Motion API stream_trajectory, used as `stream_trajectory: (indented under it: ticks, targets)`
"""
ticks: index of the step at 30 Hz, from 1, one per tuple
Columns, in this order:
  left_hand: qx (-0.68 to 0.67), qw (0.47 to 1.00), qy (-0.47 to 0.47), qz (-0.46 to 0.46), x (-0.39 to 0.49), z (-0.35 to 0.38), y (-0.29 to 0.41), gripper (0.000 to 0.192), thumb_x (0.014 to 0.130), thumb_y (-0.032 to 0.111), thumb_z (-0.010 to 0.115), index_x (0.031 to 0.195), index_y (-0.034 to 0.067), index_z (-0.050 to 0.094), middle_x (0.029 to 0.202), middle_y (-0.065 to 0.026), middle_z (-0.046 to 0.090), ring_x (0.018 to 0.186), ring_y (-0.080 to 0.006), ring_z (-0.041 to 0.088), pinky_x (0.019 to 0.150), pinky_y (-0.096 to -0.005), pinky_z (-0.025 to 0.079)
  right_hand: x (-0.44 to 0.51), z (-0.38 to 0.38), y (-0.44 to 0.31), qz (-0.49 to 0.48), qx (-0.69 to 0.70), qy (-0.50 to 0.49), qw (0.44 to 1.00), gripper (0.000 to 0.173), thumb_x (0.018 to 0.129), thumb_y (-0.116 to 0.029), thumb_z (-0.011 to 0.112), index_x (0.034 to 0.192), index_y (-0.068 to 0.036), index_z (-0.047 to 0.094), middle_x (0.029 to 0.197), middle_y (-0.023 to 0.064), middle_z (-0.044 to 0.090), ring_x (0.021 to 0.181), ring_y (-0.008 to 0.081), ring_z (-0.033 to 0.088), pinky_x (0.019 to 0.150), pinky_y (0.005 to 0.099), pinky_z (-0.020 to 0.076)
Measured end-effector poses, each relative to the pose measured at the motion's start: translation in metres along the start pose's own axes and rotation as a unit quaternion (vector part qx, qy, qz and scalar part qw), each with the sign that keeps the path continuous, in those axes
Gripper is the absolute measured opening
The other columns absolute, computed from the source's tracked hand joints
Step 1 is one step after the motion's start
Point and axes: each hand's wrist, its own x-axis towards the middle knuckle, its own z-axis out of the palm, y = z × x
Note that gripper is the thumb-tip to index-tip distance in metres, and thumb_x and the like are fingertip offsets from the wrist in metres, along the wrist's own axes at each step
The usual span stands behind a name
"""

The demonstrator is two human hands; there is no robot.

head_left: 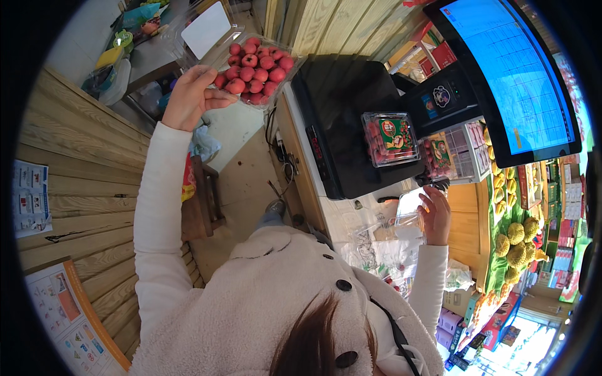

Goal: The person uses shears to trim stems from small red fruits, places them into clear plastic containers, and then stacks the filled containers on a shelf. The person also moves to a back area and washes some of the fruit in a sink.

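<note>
My left hand (pixel 194 96) grips the near edge of an open clear plastic clamshell box (pixel 282 91) full of small red fruits (pixel 254 70) that look like hawthorns. Its lid is folded back, with a white rectangular panel (pixel 207 30) on it. The box is held up at the left of a black scale (pixel 348 117). On the scale sits a shut box of red fruits (pixel 391 139) with a green label. Lower right, my right hand (pixel 435 216) has curled fingers at the edge of a clear plastic container (pixel 408 211) with a white panel; its grip is unclear.
A lit monitor (pixel 517 80) rises behind the scale. Another labelled fruit box (pixel 437 152) stands beyond it. Clear plastic packaging (pixel 371 244) covers the white counter. A wooden stool (pixel 202 197) stands on the floor at left. Durians (pixel 516 254) lie on a display at far right.
</note>
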Motion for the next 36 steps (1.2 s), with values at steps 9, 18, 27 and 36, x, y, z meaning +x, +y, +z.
stream_trajectory:
  ticks: [9,18,27,36]
  targets:
    - [0.005,0.999,-0.048,-0.024,0.021,0.028,-0.013,0.021,0.095,0.019,0.049,0.105,0.001,0.045,0.091,-0.0177,0.062,0.075,-0.0302,0.069,0.063,-0.0325,0.058,-0.002,0.006,-0.001,-0.064,-0.042,0.013,0.997,0.02,0.09,-0.011,0.053,0.107,-0.003,0.06,0.108,0.0073,0.062,0.095,0.016,0.059,0.071,0.0274,0.0506]
    - [0.026,0.99,-0.119,-0.077,0.091,0.097,-0.069,0.021,0.095,0.021,0.05,0.105,0.004,0.043,0.088,-0.0112,0.058,0.069,-0.0265,0.068,0.058,-0.0309,0.057,0.04,0.057,-0.024,-0.066,-0.141,0.002,0.988,0.032,0.091,-0.018,0.055,0.12,-0.006,0.053,0.108,0.0029,0.06,0.092,0.0119,0.057,0.072,0.0247,0.0475]
    - [0.064,0.976,-0.157,-0.135,0.144,0.118,-0.098,0.029,0.093,0.026,0.054,0.109,0.004,0.044,0.093,-0.0102,0.057,0.06,-0.0229,0.066,0.051,-0.0291,0.055,0.067,0.077,-0.02,0.01,-0.099,-0.041,0.994,0.034,0.086,-0.017,0.063,0.117,-0.005,0.055,0.099,0.0005,0.06,0.084,0.0075,0.056,0.063,0.0223,0.0435]
    - [0.389,0.864,-0.014,0.321,0.02,0.154,-0.079,0.043,0.072,0.014,0.069,0.111,0.004,0.054,0.1,-0.0129,0.057,0.095,-0.0313,0.056,0.083,-0.0375,0.046,0.075,0.076,-0.022,0.011,-0.035,-0.05,0.998,0.025,0.086,-0.015,0.062,0.109,-0.006,0.058,0.093,-0.0009,0.06,0.082,0.0091,0.057,0.066,0.0246,0.0434]
